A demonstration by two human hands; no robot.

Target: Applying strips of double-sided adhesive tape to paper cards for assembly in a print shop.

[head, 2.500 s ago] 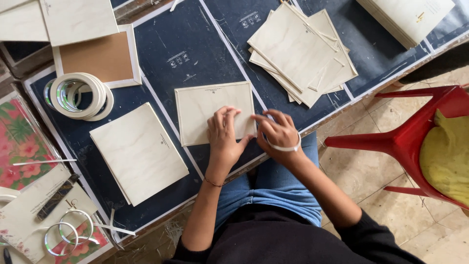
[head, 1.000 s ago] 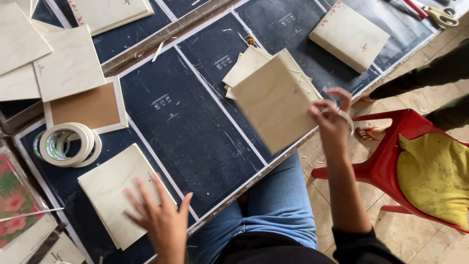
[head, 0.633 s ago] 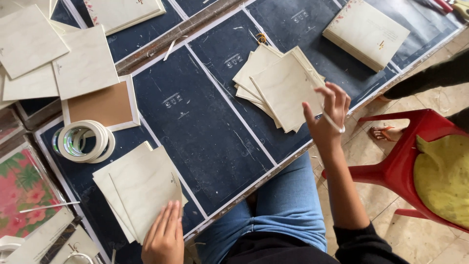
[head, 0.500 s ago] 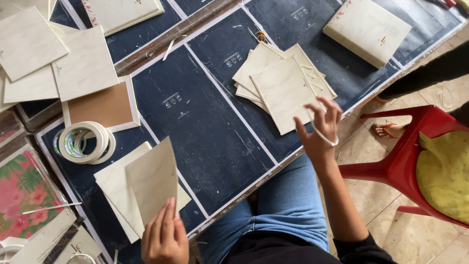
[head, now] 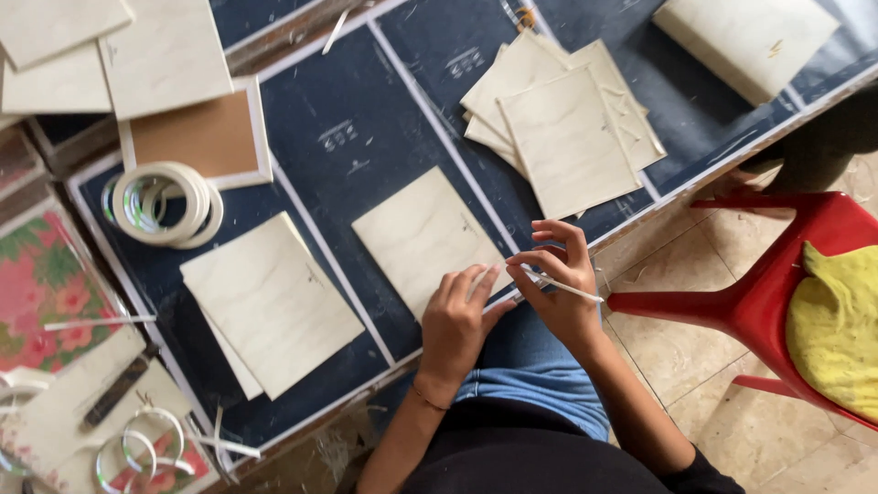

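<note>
The pale square sheet (head: 428, 240) lies flat on the dark blue bench (head: 357, 137), near its front edge and just above my knees. My left hand (head: 455, 329) rests on the sheet's near right corner, fingers spread a little and pressing down, nothing closed inside its grip. My right hand (head: 560, 293) hovers just beside that corner, its grip pinched shut on a thin white strip (head: 560, 285) between thumb and fingertips; the strip runs from the pinch out to the right, past the edge of the bench. To the left of the sheet, slightly apart, sits a small stack of the same pale sheets (head: 270, 302), laid at an angle. Farther back on the right is a loose fanned pile of sheets (head: 567, 119), and in the far right corner a thicker cream block (head: 745, 41). At the back left stand rolls of white tape (head: 165, 203), touching a brown board with a white border (head: 197, 137). More pale sheets (head: 110, 50) lie beyond it. A flowered cloth (head: 41, 284) covers the left end, with clear tape rings (head: 137, 448) near the front. A red plastic chair (head: 786, 274) with a yellow cloth (head: 837, 329) on it stands to my right on the tiled floor.
</note>
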